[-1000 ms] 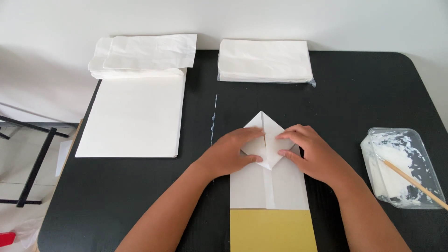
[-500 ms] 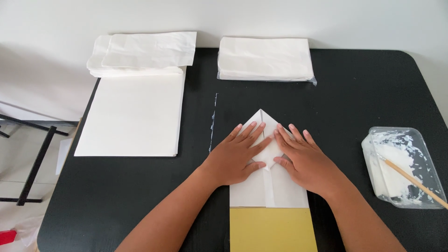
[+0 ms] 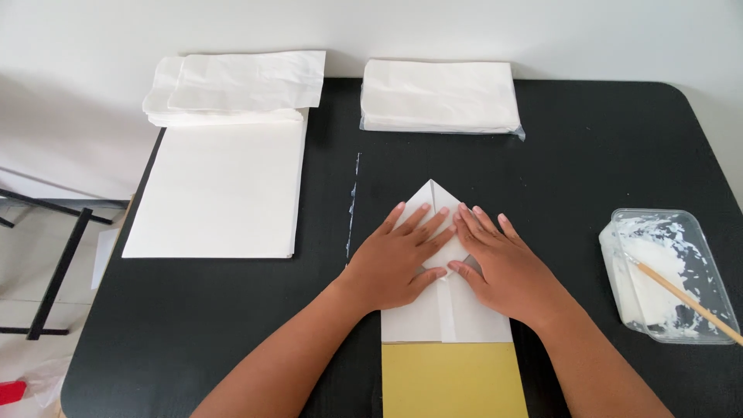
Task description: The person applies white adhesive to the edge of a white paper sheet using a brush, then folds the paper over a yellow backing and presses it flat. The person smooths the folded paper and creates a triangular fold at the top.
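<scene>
A: Start at your far left. What lies there?

B: A stack of flat white sheets sits on the black table, and behind it you have a looser pile of white paper bags hanging over the table's back edge. Further along the back edge lies a second neat bundle of white bags in clear wrap. A thin whitish streak runs down the table just left of your work.

A: And your hands?

B: Your left hand is spread flat, fingers straight, pressing down on the folded white paper in the middle of the table. Your right hand lies just beside it, also flat and open, fingertips nearly meeting those of the left over the paper's pointed top. Neither hand grips anything; both only press.

A: Where does the paper end?

B: Its point faces away from you, and its near edge meets a yellow sheet at the table's front.

A: And on your right?

B: A clear plastic tray smeared with white paste, with a wooden stick resting in it, well apart from your right hand.
</scene>
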